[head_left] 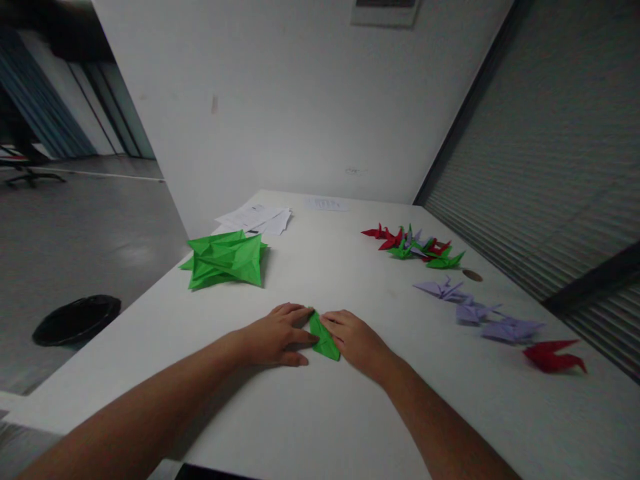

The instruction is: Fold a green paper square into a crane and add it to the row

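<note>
Left hand [278,337] fingers spread, right hand [359,340] fingers together, grip unclear; both partly cover the green paper [325,340] on the bench [345,413]. Sheets [227,260] left, cranes [510,329] right; paper's long axis slants far-left to near-right.

bright green paper [327,345], pale lavender cranes [511,329], white table [350,417]

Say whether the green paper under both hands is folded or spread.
Folded: the green origami paper is a narrow, angular shape with crease lines, touched by the left hand and right hand.
</note>
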A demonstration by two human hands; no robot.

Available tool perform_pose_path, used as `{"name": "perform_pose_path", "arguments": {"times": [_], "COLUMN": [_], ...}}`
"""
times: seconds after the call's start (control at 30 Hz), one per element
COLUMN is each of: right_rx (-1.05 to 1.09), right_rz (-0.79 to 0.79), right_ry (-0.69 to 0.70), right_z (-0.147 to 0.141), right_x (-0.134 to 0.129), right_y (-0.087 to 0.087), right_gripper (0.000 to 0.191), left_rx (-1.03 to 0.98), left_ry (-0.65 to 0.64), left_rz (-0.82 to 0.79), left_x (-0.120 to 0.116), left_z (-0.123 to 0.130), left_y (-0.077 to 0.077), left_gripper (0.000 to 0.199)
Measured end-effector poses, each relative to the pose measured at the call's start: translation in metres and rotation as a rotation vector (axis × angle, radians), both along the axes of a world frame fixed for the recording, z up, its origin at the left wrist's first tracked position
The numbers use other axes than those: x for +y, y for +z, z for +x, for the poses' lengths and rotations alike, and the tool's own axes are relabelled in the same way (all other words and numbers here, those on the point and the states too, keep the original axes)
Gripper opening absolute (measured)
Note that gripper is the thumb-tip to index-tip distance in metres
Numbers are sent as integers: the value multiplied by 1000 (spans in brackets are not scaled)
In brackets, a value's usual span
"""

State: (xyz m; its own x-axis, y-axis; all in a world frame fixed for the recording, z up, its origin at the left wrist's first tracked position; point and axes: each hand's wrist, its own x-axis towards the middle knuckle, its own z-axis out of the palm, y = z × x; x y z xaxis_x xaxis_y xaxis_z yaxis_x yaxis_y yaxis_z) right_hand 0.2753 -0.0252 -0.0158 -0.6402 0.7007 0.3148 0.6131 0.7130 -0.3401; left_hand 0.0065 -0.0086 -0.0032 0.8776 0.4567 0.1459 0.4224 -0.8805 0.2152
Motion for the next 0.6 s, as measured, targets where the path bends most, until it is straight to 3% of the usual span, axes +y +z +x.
{"name": "perform_pose_path", "arguments": {"times": [0.33, 0.6], "right_rx": [-84, -86], "right_rz": [-54, -131], "right_ry": [55, 66], "right_z": [6, 7], "right_x": [-3, -8], "right_y": [10, 11], "right_gripper": [44, 65], "left_rx": [-14, 9], "left_ry": [-9, -1], "left_rz": [5, 2], "left_x": [1, 0], "left_z": [0, -1], "left_y": [-2, -3], "left_gripper": [55, 56]}}
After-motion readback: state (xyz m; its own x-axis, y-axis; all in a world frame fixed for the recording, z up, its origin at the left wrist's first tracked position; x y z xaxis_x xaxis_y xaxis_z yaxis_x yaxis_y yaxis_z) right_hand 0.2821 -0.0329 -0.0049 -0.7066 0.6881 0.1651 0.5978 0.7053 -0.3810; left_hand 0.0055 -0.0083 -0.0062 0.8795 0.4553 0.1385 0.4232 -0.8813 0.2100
